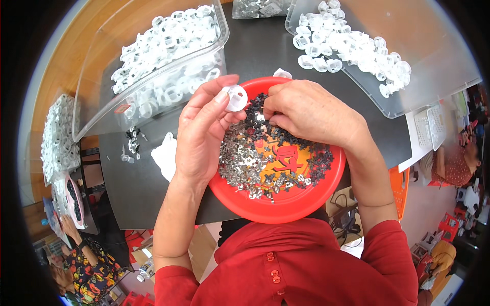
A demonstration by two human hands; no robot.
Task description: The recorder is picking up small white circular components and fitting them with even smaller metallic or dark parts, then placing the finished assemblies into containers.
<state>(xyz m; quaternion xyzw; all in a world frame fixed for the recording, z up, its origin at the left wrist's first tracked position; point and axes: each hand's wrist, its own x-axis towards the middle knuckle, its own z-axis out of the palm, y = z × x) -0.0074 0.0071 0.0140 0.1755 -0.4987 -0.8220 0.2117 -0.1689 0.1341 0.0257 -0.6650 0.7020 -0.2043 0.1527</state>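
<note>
**White disc pinched over the red tray**

Your left hand (204, 130) pinches the white plastic disc (236, 97) between thumb and fingertips above the red tray (286, 206). Your right hand (311, 112) curls into the small black pieces (306, 158); its fingertips are hidden, grip unclear.

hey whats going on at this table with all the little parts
A person in a red top sits at a dark table over a round red plastic tray filled with small silver metal pieces and small black pieces. The left hand holds a small round white plastic part in its fingers, while the right hand picks among the pieces in the tray. Clear plastic bins of similar white parts stand behind.
</note>
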